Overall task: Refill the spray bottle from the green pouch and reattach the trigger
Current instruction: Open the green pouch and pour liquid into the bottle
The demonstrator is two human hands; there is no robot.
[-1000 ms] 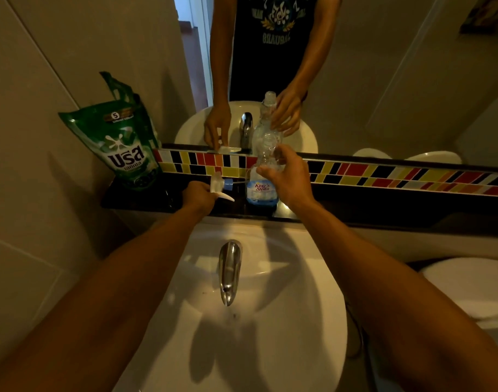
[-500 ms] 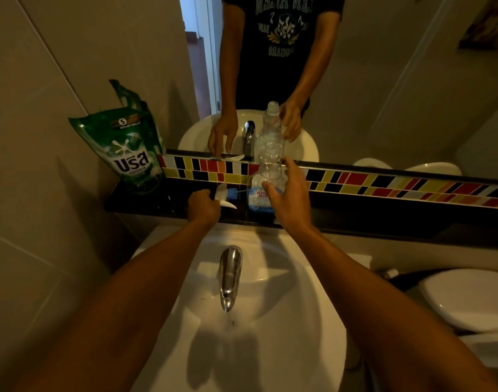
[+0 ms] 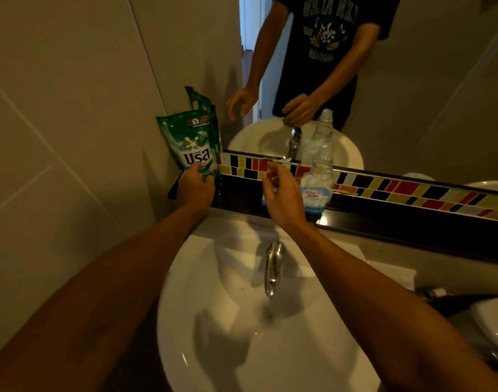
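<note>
The green pouch (image 3: pixel 191 142) leans upright in the corner at the left end of the dark ledge (image 3: pixel 397 222). My left hand (image 3: pixel 195 189) is closed around its lower edge. The clear spray bottle (image 3: pixel 317 185) stands on the ledge with its neck bare and a blue label low on its body. My right hand (image 3: pixel 283 195) hovers just left of the bottle, fingers apart, touching nothing. The white trigger is hidden behind my right hand; only its reflection shows in the mirror.
A white sink (image 3: pixel 213 321) with a chrome faucet (image 3: pixel 273 267) lies below the ledge. A coloured tile strip (image 3: pixel 411 190) and a mirror (image 3: pixel 425 94) rise behind it. A tiled wall closes the left side; a toilet (image 3: pixel 493 323) sits at the right.
My left hand let go of the trigger and moved left onto the pouch. My right hand released the bottle and drew back to its left with fingers spread.
</note>
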